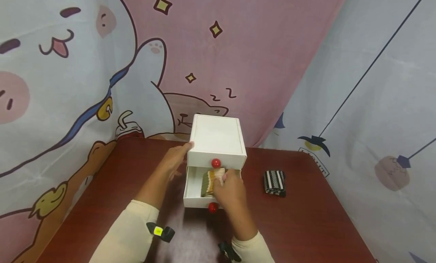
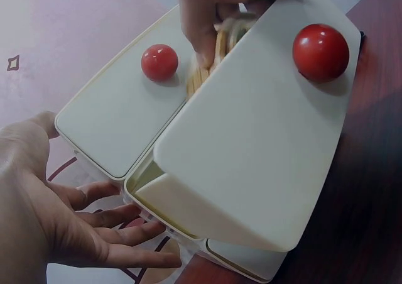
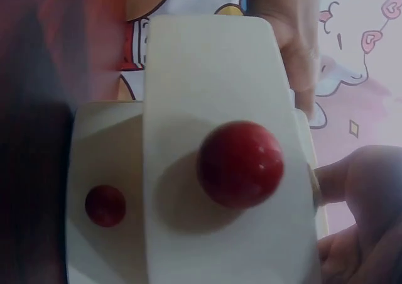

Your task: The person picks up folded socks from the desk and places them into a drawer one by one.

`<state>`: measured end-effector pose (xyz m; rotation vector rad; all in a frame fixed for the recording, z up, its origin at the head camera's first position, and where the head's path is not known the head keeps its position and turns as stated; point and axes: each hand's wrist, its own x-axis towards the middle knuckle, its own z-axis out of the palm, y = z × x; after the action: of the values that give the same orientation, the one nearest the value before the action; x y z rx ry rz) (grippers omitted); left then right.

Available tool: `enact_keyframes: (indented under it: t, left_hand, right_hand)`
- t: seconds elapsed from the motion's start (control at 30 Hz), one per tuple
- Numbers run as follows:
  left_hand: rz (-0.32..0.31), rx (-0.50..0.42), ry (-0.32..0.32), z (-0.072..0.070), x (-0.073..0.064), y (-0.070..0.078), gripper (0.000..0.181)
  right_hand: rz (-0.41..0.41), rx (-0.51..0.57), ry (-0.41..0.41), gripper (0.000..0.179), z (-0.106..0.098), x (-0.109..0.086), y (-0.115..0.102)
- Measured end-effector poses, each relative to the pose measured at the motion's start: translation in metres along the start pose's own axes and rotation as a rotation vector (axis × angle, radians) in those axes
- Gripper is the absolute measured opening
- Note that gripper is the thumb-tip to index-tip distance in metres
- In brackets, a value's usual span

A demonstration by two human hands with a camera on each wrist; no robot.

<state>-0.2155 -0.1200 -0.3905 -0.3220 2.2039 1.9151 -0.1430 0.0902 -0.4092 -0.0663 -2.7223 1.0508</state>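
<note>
A white drawer cabinet point(image 1: 218, 134) with red ball knobs stands on the table, one drawer point(image 1: 195, 187) pulled out below a closed top drawer point(image 2: 119, 114). Inside the pulled-out drawer is a folded cloth point(image 1: 206, 183) striped green, yellow and cream. My right hand point(image 1: 231, 191) reaches in over the drawer front and pinches this cloth between thumb and fingers; the drawer front hides most of the cloth in the right wrist view. Against the cabinet's left side rests my left hand point(image 1: 173, 159), its fingers point(image 2: 129, 234) spread and fairly straight, thumb at the top corner.
A folded black-and-white patterned cloth point(image 1: 274, 182) lies on the dark red table point(image 1: 306, 217), right of the cabinet. Below the pulled-out drawer, a lower drawer front with a red knob point(image 3: 105, 205) shows. A printed cartoon curtain point(image 1: 259, 47) hangs close behind the table.
</note>
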Motion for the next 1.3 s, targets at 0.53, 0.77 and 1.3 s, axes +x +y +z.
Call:
enact_keyframes:
  t: [0.53,0.77,1.3]
  left_hand:
    - [0.016,0.006,-0.011,0.000,0.000,0.000,0.085]
    - [0.019,0.017,-0.007,-0.001,0.000,-0.001,0.085]
    - [0.016,-0.005,-0.011,0.001,0.000,-0.001,0.082]
  right_hand:
    - [0.047,-0.224,0.004,0.022,0.012,0.003,-0.004]
    - [-0.001,-0.225,0.010,0.021,0.012,0.003,-0.003]
    - [-0.276,-0.084,0.320,0.019,0.008,-0.032,0.001]
